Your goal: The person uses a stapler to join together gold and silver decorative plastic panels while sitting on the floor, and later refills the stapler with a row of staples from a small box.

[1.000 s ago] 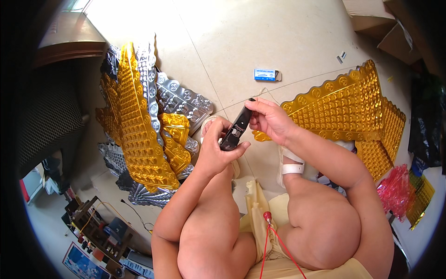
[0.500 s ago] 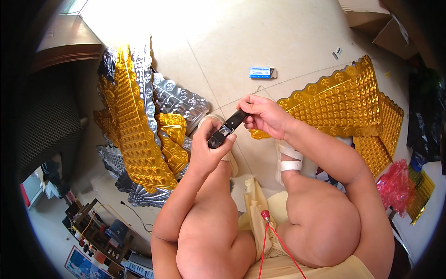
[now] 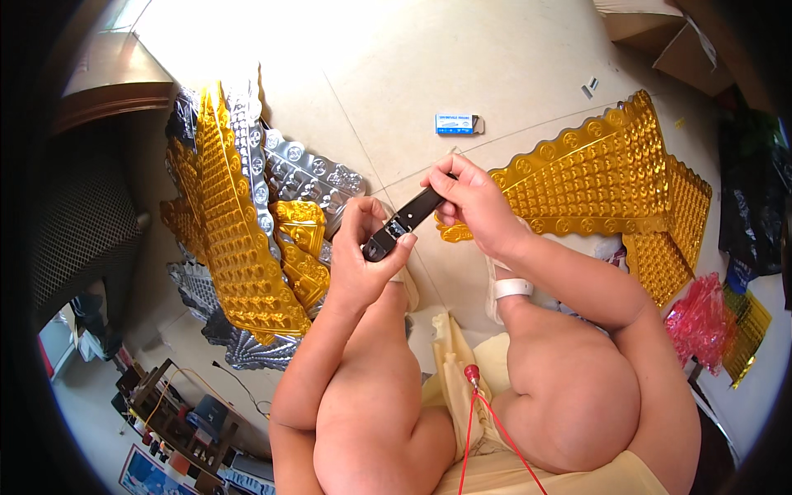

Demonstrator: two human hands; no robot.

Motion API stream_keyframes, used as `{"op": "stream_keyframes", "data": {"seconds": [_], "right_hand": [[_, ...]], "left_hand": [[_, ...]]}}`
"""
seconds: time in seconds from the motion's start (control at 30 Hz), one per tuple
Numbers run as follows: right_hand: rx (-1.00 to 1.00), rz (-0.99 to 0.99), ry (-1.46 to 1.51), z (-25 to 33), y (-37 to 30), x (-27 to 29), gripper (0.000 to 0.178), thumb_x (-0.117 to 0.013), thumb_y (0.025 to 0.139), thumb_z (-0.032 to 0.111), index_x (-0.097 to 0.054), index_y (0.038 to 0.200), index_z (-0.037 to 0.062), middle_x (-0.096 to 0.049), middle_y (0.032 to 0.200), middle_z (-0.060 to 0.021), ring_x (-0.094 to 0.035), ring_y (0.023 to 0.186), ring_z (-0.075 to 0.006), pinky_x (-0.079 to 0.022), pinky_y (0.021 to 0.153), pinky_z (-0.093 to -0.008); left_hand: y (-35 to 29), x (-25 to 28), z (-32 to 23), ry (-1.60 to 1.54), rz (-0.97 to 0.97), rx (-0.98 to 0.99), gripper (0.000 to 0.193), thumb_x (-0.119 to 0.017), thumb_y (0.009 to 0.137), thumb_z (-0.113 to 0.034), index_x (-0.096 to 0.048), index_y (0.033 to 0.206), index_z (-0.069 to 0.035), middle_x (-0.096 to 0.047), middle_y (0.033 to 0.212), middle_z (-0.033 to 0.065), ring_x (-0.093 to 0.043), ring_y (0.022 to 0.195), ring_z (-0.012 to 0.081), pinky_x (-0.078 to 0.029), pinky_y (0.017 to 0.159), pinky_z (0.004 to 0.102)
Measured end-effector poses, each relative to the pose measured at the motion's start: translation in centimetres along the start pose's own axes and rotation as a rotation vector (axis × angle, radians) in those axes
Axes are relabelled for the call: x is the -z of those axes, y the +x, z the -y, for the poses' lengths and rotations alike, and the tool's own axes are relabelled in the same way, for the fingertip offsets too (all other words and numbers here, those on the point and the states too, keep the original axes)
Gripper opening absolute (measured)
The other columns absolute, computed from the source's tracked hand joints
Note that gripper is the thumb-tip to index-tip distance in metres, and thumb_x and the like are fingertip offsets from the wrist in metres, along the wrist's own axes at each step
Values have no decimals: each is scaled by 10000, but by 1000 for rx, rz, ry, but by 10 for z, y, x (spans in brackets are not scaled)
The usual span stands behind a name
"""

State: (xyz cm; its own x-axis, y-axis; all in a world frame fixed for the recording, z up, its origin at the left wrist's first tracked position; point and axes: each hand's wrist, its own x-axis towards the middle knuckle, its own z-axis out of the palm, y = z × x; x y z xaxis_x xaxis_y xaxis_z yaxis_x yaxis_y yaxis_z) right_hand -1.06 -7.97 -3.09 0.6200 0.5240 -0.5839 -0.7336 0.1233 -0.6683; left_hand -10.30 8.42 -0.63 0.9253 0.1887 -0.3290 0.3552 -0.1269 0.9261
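Observation:
Between my two hands, above my feet, a black stapler (image 3: 412, 213) is held at a slant. My left hand (image 3: 356, 252) grips its lower end, thumb on one side and fingers on the other, near an open part with bare metal. Closed round the upper end is my right hand (image 3: 474, 198), thumb on top. Beyond the hands a small blue and white staple box (image 3: 459, 124) lies on the floor with its end flap open. Farther right are small grey strips (image 3: 590, 87), likely staples.
Embossed gold foil sheets (image 3: 582, 169) are spread on the floor at right. More gold sheets (image 3: 235, 223) and silver sheets (image 3: 313, 175) are piled at left. Crumpled red plastic (image 3: 701, 318), a cardboard box (image 3: 693, 58) and a dark mesh chair (image 3: 87, 214) stand around the edges.
My right hand has shifted slightly right and down, and its fingers have shifted on the stapler's end. The stapler has dipped a little to the left, still held in both hands.

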Motion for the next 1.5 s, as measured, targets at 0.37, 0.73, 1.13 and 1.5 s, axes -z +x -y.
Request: {"op": "stream_keyframes", "data": {"seconds": [0.37, 0.73, 1.13, 1.5], "right_hand": [[-405, 110, 209, -27, 5, 1, 166, -473, 969, 224, -526, 954, 68, -524, 795, -4, -470, 622, -75, -437, 567, -229], [9, 310, -723, -39, -6, -4, 324, -390, 989, 319, -578, 1052, 63, -566, 950, -59, -524, 964, -183, -403, 911, -323], [-419, 568, -88, 15, -53, 22, 614, -723, 749, 241, -466, 1262, 24, -565, 1092, -61, -536, 993, -152, -412, 896, -290], [-208, -723, -532, -60, -139, 240, 400, -718, 718, 194, -532, 1048, 68, -576, 896, -13, -541, 842, -111, -415, 775, -246]], "left_hand": [[-3, 8, 0, -271, -29, 12, 336, -666, 775, -143, -474, 1027, -33, -459, 874, 16, -449, 796, 87, -399, 724, 224], [8, 8, 23, -462, 62, -75, 645, -412, 887, -620, -579, 851, 2, -592, 897, 127, -474, 1148, 280, -335, 1004, 412], [11, -35, -8, -457, 389, 22, 795, -270, 875, -685, -518, 1217, -10, -564, 1183, 128, -557, 1002, 159, -454, 858, 291], [49, -65, 108, 602, 506, 131, 587, -714, 734, -253, -445, 1228, -84, -505, 1172, 143, -496, 1095, 361, -448, 902, 412]]}}
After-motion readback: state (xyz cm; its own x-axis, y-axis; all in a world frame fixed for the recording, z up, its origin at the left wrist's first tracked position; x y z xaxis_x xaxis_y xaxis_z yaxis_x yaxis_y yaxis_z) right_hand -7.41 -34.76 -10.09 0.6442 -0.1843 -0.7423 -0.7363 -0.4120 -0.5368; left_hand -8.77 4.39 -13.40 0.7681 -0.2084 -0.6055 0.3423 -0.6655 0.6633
